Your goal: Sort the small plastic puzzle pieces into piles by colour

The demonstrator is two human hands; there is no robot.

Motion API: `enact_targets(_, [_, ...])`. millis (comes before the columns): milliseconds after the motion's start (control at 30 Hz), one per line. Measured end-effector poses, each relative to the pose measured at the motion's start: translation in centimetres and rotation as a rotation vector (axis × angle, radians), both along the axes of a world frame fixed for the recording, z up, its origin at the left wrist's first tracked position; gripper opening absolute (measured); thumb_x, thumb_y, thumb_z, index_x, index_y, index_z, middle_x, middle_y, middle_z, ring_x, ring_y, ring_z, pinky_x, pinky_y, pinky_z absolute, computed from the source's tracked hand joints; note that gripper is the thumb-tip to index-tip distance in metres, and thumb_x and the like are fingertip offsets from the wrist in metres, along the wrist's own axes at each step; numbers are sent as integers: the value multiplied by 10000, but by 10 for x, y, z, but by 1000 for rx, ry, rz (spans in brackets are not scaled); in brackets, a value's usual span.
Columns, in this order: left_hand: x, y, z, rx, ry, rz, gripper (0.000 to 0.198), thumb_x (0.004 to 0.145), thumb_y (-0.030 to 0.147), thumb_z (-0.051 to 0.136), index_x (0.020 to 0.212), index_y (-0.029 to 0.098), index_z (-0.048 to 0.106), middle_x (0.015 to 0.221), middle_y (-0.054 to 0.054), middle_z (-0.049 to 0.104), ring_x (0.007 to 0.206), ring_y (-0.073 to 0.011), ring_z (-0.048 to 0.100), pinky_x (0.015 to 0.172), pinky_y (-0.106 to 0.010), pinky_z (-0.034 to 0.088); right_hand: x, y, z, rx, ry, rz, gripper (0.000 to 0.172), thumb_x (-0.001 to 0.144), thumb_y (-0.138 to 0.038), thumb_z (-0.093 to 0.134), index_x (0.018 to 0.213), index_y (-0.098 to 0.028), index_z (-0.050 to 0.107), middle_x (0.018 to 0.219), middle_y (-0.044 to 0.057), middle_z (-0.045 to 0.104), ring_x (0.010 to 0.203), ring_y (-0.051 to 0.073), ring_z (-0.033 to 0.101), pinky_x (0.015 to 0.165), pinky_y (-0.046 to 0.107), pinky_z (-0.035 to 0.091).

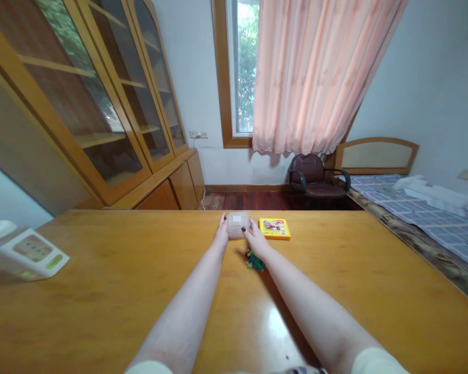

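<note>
Between my two hands is a clear plastic box [237,226] with a small white label on top, near the table's far edge. My left hand [221,235] is closed against the box's left side. My right hand [255,240] grips its right side, the thumb over the near right part. Just below my right wrist lies a small pile of green and blue pieces [255,261], partly hidden by the hand and too small to name. A flat yellow box [275,228] with a printed picture lies right of my right hand.
The wooden table [120,291] spans the foreground. A white and clear container [27,252] stands at its left. Beyond are a glass-door cabinet [140,174], a brown armchair [315,179] and a bed [421,208] at the right.
</note>
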State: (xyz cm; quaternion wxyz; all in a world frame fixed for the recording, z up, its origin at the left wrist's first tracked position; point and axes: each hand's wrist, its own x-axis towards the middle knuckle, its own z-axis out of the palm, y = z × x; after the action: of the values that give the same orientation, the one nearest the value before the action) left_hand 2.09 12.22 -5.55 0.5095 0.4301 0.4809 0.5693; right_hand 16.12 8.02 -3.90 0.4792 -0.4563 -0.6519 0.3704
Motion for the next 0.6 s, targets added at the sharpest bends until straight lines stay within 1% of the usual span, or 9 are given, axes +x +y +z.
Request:
enact_targets(67, [1, -2, 6, -16, -31, 10, 602, 883, 590, 347, 1302, 175, 469, 1230, -116, 605, 1081, -229, 603, 922, -368, 471, -4, -1, 4, -16, -26, -5, 644, 868, -446, 441, 1418, -151, 282, 1434, 126, 385, 1319, 214, 363, 1109, 405, 257])
enact_targets(100, [0, -4, 9, -17, -37, 26, 584, 884, 583, 354, 1252, 159, 516, 1198, -123, 624, 1061, -234, 612, 921, -373, 471, -7, -2, 6, -22, -33, -10, 645, 872, -446, 438, 1424, -155, 274, 1433, 126, 386, 1316, 216, 368, 1107, 411, 260])
enact_targets(167, [-7, -9, 15, 11, -9, 78, 525, 890, 547, 376, 1197, 162, 558, 1191, -113, 629, 1078, -231, 601, 951, -369, 448, -15, -5, 11, -13, -32, 14, 657, 875, -450, 441, 1436, -163, 255, 1436, 125, 382, 1318, 218, 365, 1106, 411, 261])
enact_targets(233, [-21, -14, 19, 40, 21, 147, 454, 887, 502, 420, 1173, 186, 575, 1231, -87, 609, 1151, -219, 553, 1005, -348, 400, -25, -10, 17, 16, -23, 88, 676, 870, -468, 456, 1439, -167, 251, 1440, 119, 377, 1329, 216, 346, 1112, 403, 250])
enact_targets(300, [-38, -20, 20, 46, 52, 190, 417, 876, 469, 456, 1176, 205, 576, 1251, -69, 598, 1179, -214, 532, 1021, -341, 383, -35, -15, 21, 32, -17, 175, 704, 859, -489, 478, 1441, -170, 245, 1444, 113, 372, 1338, 215, 331, 1117, 399, 239])
enact_targets(400, [-63, -29, 16, 0, 55, 207, 396, 858, 436, 486, 1152, 190, 585, 1214, -76, 622, 1145, -224, 557, 1009, -360, 397, -50, -21, 23, 28, -26, 273, 738, 847, -495, 507, 1448, -181, 218, 1457, 110, 350, 1339, 221, 327, 1116, 411, 235])
enact_targets(500, [-79, -38, 9, -52, 54, 190, 401, 848, 447, 482, 1127, 181, 593, 1148, -86, 656, 1082, -241, 598, 968, -389, 434, -62, -25, 19, 31, -57, 361, 733, 844, -477, 524, 1445, -182, 226, 1453, 111, 358, 1326, 225, 347, 1111, 416, 246])
enact_targets(567, [-87, -41, 3, -81, 63, 192, 430, 857, 459, 453, 1175, 191, 562, 1180, -88, 639, 1085, -240, 597, 955, -390, 445, -63, -25, 17, 45, -122, 366, 716, 838, -453, 539, 1437, -179, 258, 1436, 113, 385, 1316, 235, 361, 1106, 422, 254])
enact_targets(600, [-90, -42, 0, -90, 80, 206, 450, 862, 460, 438, 1217, 199, 530, 1228, -88, 610, 1112, -236, 582, 959, -382, 441, -62, -24, 18, 59, -178, 340, 700, 835, -439, 543, 1429, -177, 282, 1428, 116, 397, 1312, 243, 366, 1104, 426, 257])
